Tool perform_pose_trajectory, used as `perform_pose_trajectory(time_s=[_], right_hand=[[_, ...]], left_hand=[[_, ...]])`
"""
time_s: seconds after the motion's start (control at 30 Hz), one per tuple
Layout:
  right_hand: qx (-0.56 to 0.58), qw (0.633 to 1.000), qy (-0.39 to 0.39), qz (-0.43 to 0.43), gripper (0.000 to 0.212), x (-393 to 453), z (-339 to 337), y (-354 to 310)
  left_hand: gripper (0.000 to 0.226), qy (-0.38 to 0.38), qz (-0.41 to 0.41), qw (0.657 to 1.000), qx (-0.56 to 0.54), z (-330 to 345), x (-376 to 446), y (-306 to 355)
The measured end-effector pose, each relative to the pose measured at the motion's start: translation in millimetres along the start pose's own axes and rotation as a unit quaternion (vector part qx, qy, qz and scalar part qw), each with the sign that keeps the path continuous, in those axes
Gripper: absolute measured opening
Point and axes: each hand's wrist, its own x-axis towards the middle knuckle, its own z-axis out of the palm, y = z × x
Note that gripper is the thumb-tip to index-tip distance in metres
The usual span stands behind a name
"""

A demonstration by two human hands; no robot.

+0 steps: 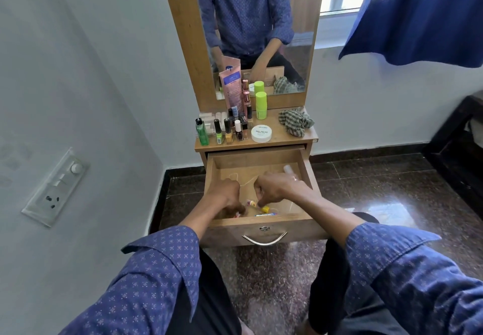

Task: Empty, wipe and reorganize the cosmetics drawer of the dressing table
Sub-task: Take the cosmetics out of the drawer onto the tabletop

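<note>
The wooden drawer of the dressing table is pulled out. Both my hands reach into its front part. My left hand has curled fingers down among small items at the front left; what it holds is hidden. My right hand pinches a small yellow-capped tube with finger and thumb. A few small colourful tubes lie by the front wall. A clear small bottle lies at the drawer's back right. A thin white cord lies on the drawer floor.
On the tabletop stand a green bottle, several nail polish bottles, a pink tube, a lime stick, a white round tin and a checked cloth. A mirror is behind. A wall socket is at left.
</note>
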Motion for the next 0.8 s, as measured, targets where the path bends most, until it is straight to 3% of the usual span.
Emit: perform_pose_trajectory(time_s=[0.23,0.37,0.47,0.63,0.8], right_hand=[[-0.029,0.999,0.036,0.009,0.031,-3.3,11.3,-6.6],[-0.007,0.998,0.061,0.011,0.026,-1.2,11.7,-6.6],[0.046,0.995,0.090,0.010,0.025,1.8,2.3,-4.5],[0.185,0.969,0.166,0.000,0.024,3.8,-26.1,2.2],[0.315,0.911,0.265,-0.024,0.016,9.2,-45.2,13.9]], left_hand=[[0.029,0.054,-0.006,0.998,-0.032,-3.5,-6.7,1.5],[0.024,0.169,-0.027,0.981,-0.090,-12.7,-11.7,-7.0],[0.023,0.279,-0.045,0.943,-0.178,-19.8,-14.1,-16.0],[0.012,0.455,-0.077,0.837,-0.294,-44.6,-21.9,-22.5],[0.023,0.508,-0.145,0.783,-0.326,-57.5,-16.9,-28.8]])
